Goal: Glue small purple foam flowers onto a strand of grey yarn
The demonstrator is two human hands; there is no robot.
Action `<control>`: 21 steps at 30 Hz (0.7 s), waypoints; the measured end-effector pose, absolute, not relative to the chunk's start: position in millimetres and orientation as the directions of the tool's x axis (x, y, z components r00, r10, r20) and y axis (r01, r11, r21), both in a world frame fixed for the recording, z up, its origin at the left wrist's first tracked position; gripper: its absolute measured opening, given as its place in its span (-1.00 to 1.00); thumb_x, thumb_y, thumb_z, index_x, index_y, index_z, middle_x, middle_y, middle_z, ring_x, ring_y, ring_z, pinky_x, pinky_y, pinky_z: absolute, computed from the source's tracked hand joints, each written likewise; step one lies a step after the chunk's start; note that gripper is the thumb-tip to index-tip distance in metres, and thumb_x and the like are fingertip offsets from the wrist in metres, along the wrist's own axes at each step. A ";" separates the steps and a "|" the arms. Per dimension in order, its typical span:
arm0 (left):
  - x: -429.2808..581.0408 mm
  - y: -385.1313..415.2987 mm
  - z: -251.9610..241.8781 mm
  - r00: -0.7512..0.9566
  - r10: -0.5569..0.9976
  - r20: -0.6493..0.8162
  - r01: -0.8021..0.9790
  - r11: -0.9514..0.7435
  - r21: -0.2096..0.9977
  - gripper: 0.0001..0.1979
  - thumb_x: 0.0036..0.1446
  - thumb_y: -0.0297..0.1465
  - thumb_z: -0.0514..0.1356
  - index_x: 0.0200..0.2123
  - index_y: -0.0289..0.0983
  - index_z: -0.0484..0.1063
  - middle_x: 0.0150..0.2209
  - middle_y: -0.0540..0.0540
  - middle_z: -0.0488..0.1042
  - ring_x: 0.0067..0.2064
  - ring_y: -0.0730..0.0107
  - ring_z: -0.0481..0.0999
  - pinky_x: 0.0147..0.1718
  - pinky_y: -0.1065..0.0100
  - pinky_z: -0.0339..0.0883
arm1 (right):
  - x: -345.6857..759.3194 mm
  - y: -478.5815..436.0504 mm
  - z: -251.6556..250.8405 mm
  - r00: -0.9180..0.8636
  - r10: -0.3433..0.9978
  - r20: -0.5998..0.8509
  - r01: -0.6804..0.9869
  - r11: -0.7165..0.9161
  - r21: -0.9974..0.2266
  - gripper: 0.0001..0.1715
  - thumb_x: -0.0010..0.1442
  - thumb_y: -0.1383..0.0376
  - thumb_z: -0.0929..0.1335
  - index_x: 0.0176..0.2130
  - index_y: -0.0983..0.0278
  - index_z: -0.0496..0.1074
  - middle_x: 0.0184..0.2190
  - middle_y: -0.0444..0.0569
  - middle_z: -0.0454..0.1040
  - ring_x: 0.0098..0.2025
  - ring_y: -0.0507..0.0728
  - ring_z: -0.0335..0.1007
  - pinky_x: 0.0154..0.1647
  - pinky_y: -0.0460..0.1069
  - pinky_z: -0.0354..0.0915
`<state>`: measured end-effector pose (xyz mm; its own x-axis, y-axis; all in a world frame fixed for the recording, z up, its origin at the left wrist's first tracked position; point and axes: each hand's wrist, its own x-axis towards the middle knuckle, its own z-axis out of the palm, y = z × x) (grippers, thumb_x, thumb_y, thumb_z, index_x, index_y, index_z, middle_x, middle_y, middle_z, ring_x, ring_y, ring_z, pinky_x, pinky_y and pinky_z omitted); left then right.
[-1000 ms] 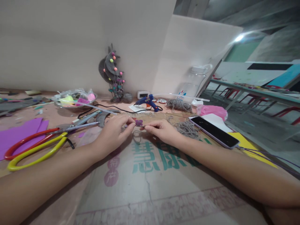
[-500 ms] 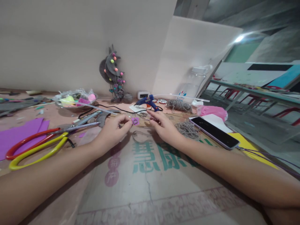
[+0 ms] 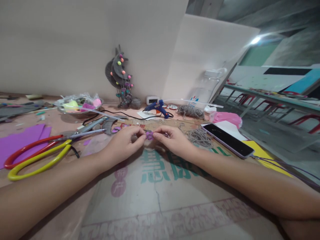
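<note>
L hand (image 3: 122, 145) & R hand (image 3: 175, 141) pinch small purple piece (image 3: 149, 135), prob. foam, together.

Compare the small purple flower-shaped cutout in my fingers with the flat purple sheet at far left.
The small purple flower-shaped cutout is tiny; the flat purple sheet is far larger. The cutout is pinched between the left hand and right hand; the sheet lies flat, away from both hands. Both are purple.
</note>
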<state>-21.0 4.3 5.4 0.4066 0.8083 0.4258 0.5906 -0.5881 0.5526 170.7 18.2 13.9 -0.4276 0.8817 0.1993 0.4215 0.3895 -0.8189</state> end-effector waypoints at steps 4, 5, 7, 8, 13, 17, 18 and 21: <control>-20.4 3.7 6.4 0.419 0.802 0.425 0.594 -0.597 0.540 -0.84 0.14 -0.40 0.05 -0.39 -0.27 0.41 -0.37 -0.03 0.48 -0.29 0.34 0.43 -0.27 0.34 0.26 | 171.0 19.7 10.4 -0.416 0.879 0.232 0.407 0.408 -0.817 -0.76 0.14 0.19 0.29 -0.36 0.33 0.42 -0.48 -0.11 0.42 -0.47 0.00 0.28 -0.44 -0.12 0.21; -20.3 4.0 6.2 0.422 0.801 0.424 0.593 -0.598 0.539 -0.83 0.15 -0.38 0.06 -0.37 -0.26 0.43 -0.35 -0.04 0.49 -0.27 0.33 0.44 -0.26 0.33 0.26 | 170.9 19.9 10.0 -0.412 0.880 0.237 0.410 0.412 -0.814 -0.75 0.14 0.18 0.29 -0.37 0.33 0.42 -0.48 -0.11 0.41 -0.47 0.00 0.28 -0.44 -0.11 0.21; -20.4 4.8 5.1 0.425 0.800 0.424 0.597 -0.600 0.533 -0.82 0.15 -0.33 0.08 -0.34 -0.26 0.45 -0.33 -0.05 0.50 -0.26 0.32 0.45 -0.25 0.32 0.26 | 170.8 19.6 9.7 -0.410 0.882 0.233 0.416 0.408 -0.813 -0.75 0.14 0.17 0.29 -0.38 0.32 0.41 -0.49 -0.10 0.41 -0.47 0.00 0.29 -0.44 -0.11 0.22; -20.5 5.4 4.3 0.425 0.799 0.426 0.601 -0.601 0.527 -0.82 0.14 -0.32 0.09 -0.33 -0.25 0.45 -0.33 -0.05 0.50 -0.26 0.31 0.45 -0.25 0.32 0.26 | 170.8 19.1 9.6 -0.412 0.882 0.227 0.415 0.404 -0.815 -0.75 0.14 0.17 0.29 -0.38 0.32 0.40 -0.49 -0.10 0.42 -0.47 0.01 0.30 -0.44 -0.11 0.22; -21.1 7.6 2.5 0.412 0.803 0.430 0.588 -0.595 0.547 -0.83 0.15 -0.33 0.09 -0.37 -0.26 0.43 -0.36 -0.03 0.49 -0.28 0.34 0.45 -0.27 0.33 0.26 | 172.4 18.3 10.0 -0.447 0.867 0.221 0.398 0.414 -0.819 -0.67 0.21 0.13 0.23 -0.38 0.31 0.39 -0.50 -0.09 0.42 -0.48 0.01 0.30 -0.47 -0.11 0.22; -21.2 7.7 3.6 0.396 0.809 0.434 0.570 -0.587 0.574 -0.83 0.16 -0.32 0.09 -0.37 -0.25 0.43 -0.36 -0.01 0.50 -0.29 0.36 0.45 -0.27 0.36 0.26 | 173.2 21.3 10.6 -0.377 0.864 0.335 0.323 0.461 -0.826 -0.68 0.25 0.15 0.19 -0.27 0.31 0.38 -0.45 -0.08 0.39 -0.39 0.02 0.34 -0.34 -0.09 0.27; -21.2 7.6 3.6 0.394 0.808 0.437 0.571 -0.588 0.573 -0.83 0.16 -0.33 0.09 -0.37 -0.25 0.43 -0.36 -0.01 0.50 -0.29 0.36 0.45 -0.28 0.36 0.26 | 173.0 21.8 10.8 -0.367 0.866 0.339 0.300 0.455 -0.839 -0.71 0.23 0.16 0.21 -0.22 0.31 0.36 -0.44 -0.09 0.39 -0.38 0.02 0.34 -0.33 -0.09 0.28; -21.5 7.6 2.9 0.400 0.805 0.437 0.569 -0.592 0.570 -0.82 0.16 -0.32 0.08 -0.36 -0.26 0.44 -0.36 -0.02 0.50 -0.29 0.35 0.45 -0.28 0.36 0.26 | 171.8 21.4 11.8 -0.379 0.870 0.315 0.298 0.437 -0.849 -0.72 0.17 0.20 0.28 -0.15 0.30 0.36 -0.38 -0.07 0.41 -0.37 0.02 0.35 -0.32 -0.08 0.29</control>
<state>-21.5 7.6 2.9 0.4001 0.8055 0.4372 0.5692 -0.5922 0.5703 171.8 21.4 11.8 -0.3786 0.8702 0.3153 0.2976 0.4370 -0.8488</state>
